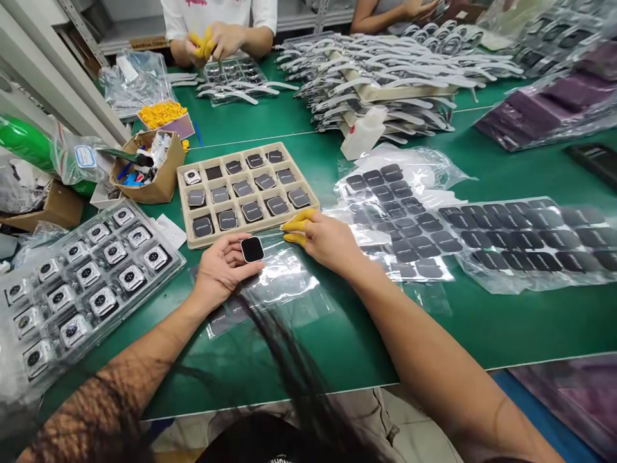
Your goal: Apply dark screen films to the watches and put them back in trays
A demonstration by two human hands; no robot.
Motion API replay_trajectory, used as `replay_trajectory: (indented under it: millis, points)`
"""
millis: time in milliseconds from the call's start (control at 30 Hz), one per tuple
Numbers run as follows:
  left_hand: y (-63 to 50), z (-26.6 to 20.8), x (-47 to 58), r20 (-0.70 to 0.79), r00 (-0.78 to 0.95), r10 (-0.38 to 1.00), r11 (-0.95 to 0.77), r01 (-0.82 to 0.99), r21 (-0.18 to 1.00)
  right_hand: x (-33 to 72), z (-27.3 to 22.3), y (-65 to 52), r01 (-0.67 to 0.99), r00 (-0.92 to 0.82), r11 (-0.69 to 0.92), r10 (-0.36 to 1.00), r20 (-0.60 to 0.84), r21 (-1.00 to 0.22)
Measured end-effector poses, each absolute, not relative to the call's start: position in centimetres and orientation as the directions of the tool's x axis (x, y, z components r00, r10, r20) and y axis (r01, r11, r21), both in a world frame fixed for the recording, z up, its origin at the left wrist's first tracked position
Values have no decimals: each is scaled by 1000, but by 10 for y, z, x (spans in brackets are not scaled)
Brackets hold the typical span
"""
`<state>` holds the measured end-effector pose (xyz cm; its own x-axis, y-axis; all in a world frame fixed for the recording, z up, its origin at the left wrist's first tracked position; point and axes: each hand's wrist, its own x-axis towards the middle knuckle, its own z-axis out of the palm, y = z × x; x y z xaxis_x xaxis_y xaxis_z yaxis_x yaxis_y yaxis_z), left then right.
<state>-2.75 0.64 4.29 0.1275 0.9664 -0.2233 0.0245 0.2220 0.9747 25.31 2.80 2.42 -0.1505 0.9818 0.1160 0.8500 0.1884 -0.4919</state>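
Black glossy watch screen (252, 249) pinched in the left hand (222, 267), fingers curled half shut around it.

Right hand (324, 239) lies loosely open, yellow-capped fingertips (299, 222) touching the near corner of the beige tray (189, 241). Screen faces up, roughly square, so no clear long axis. Clear plastic bags (284, 283) lie beneath; open green mat (337, 341) towards the table's near edge.

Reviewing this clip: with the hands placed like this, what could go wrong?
1. The left hand pinches the small black screen by its edges only; it might slip onto the green table.
2. The right hand rests at the beige tray corner; a nudge could shift its seated screens.
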Motion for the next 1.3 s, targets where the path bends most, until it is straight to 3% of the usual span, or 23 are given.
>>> replay_trajectory:
  millis: [133,200,267,367,433,667,800,900,967,1033,1133,1200,1300]
  points:
    - [5,42,-28,-234,157,960,233,23,972,281,18,28,916,-85,115,992,94,-385]
    - [5,40,-28,-218,174,960,218,21,976,291,16,27,908,-69,120,988,138,-402]
    - [5,37,-28,-194,192,962,193,22,981,286,15,24,838,-96,209,966,240,-505]
    - [5,34,-28,-176,229,957,175,26,984,249,13,17,603,-220,460,881,418,-652]
    - [5,32,-27,-184,255,949,186,18,982,218,10,11,514,-311,566,823,475,-645]
    - [7,24,-26,-202,253,946,227,-74,971,212,0,12,528,-370,672,733,571,-519]
    - [6,22,-26,-192,266,945,205,-21,979,216,-2,21,600,-371,626,770,519,-498]
    - [9,23,-25,-222,231,947,248,-87,965,212,-1,14,763,-163,468,807,568,-445]
    - [13,24,-25,-249,199,948,288,-204,936,209,1,-5,784,-91,437,783,616,-440]
    - [19,26,-27,-282,200,939,332,-296,896,202,0,-29,686,-225,535,800,556,-493]
    - [25,27,-30,-312,244,918,383,-345,857,189,-1,-53,548,-512,589,797,319,-593]
    - [24,27,-30,-324,261,909,402,-352,845,183,-1,-54,580,-525,539,821,226,-611]
    - [18,28,-28,-368,322,872,472,-353,808,180,0,-46,641,-429,452,881,199,-620]
